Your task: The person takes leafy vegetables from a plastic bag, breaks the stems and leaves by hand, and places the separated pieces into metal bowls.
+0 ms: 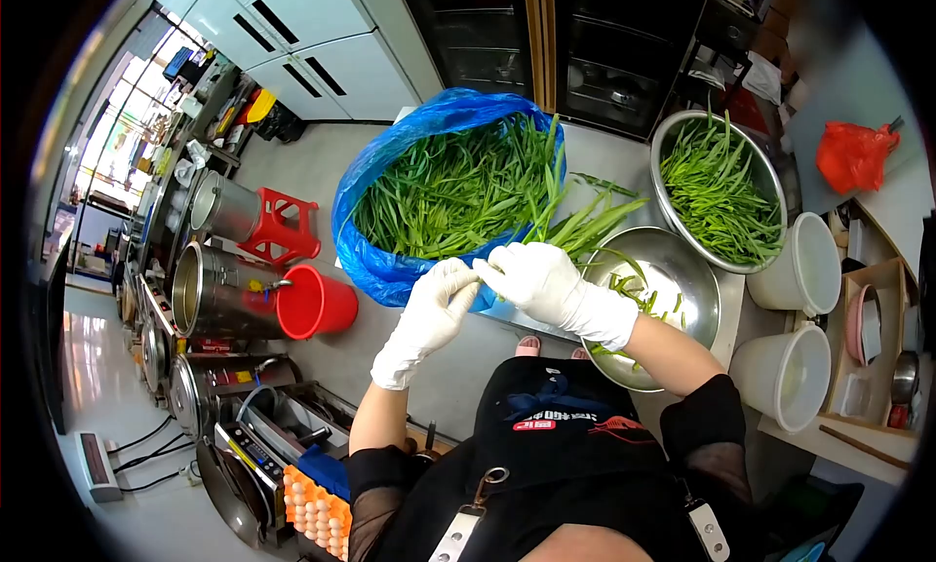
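White gloves cover both hands, which meet in front of a blue plastic bag (351, 255) full of long green leafy stems (439, 187). My left hand (432, 313) is closed in a pinch at the bag's near edge; what it pinches is too small to name. Touching or nearly touching it, my right hand (536, 281) is closed on green stems (585, 229) whose leaves fan out beyond the fingers. Right of that hand, a steel bowl (697, 289) holds a few cut green pieces. A second steel bowl (775, 187), farther right, is heaped with green stems.
Two white buckets (788, 367) stand at the right, below a red plastic bag (853, 155). On the left are a red bucket (317, 302), a red stool (281, 227) and large metal pots (210, 291). Eggs in an orange tray (317, 513) lie at the lower left.
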